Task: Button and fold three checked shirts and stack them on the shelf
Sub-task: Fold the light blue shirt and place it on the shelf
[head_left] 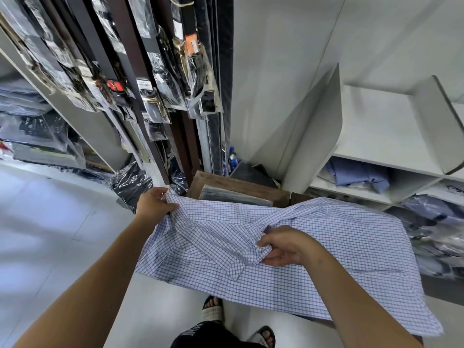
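A white cotton shirt with a fine blue check (313,247) lies spread and rumpled across a work surface that it almost wholly hides, directly in front of the person. The left hand (153,204) grips the shirt's far left corner, fingers curled round a bunch of the cloth and lifting it slightly off the surface. The right hand (283,247) sits near the middle of the shirt, thumb and fingers pinching a raised fold of fabric; which part of the garment that fold is, placket or collar, cannot be told from here.

Just beyond the shirt stands a dark brown wooden box (241,189) with a flat grey packet lying in it. To the right of the shirt runs a white shelf unit (376,136) with upright dividers, and a folded pale blue shirt (359,174) lies in a lower compartment. Beyond the shirt to the left hang dark belts in clear plastic sleeves (155,71). Below the shirt's near edge, two sandalled feet (213,310) stand on the pale tiled floor (50,234).
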